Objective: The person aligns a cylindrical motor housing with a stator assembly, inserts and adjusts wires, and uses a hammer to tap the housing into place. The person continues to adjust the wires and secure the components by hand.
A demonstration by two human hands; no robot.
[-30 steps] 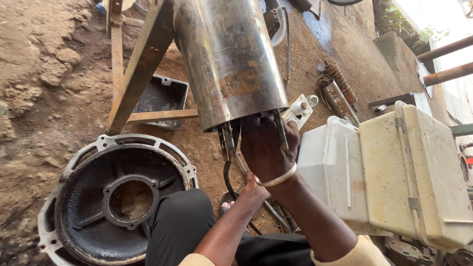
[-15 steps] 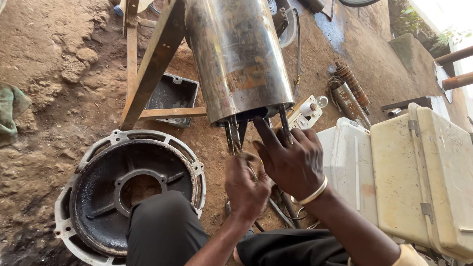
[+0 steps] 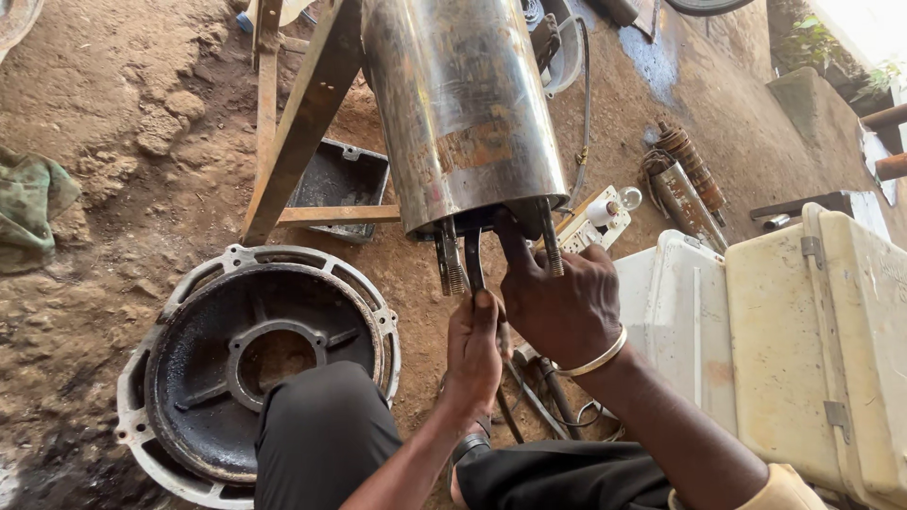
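Head view: a large, rust-streaked steel cylinder (image 3: 463, 113) stands tilted on a welded angle-iron frame (image 3: 300, 132) over bare earth. Several threaded steel studs (image 3: 452, 260) project from the cylinder's lower end. The left hand (image 3: 475, 354) is clamped around a dark flat tool (image 3: 474, 264) held upright among the studs. The right hand (image 3: 559, 304), wearing a pale bangle at the wrist, reaches up with its fingers (image 3: 515, 247) inside the cylinder's open end; its grip is hidden, so its closure cannot be determined. The two hands are just beside each other. A round, dark cast end cover with a grey flanged rim (image 3: 255, 354) lies on the ground at left, partly covered by the person's dark-trousered knee (image 3: 326, 434). A cream plastic case (image 3: 812, 349) stands at right. A dark rectangular metal tray (image 3: 338, 184) lies behind the frame, and a green cloth (image 3: 33, 203) lies at far left.
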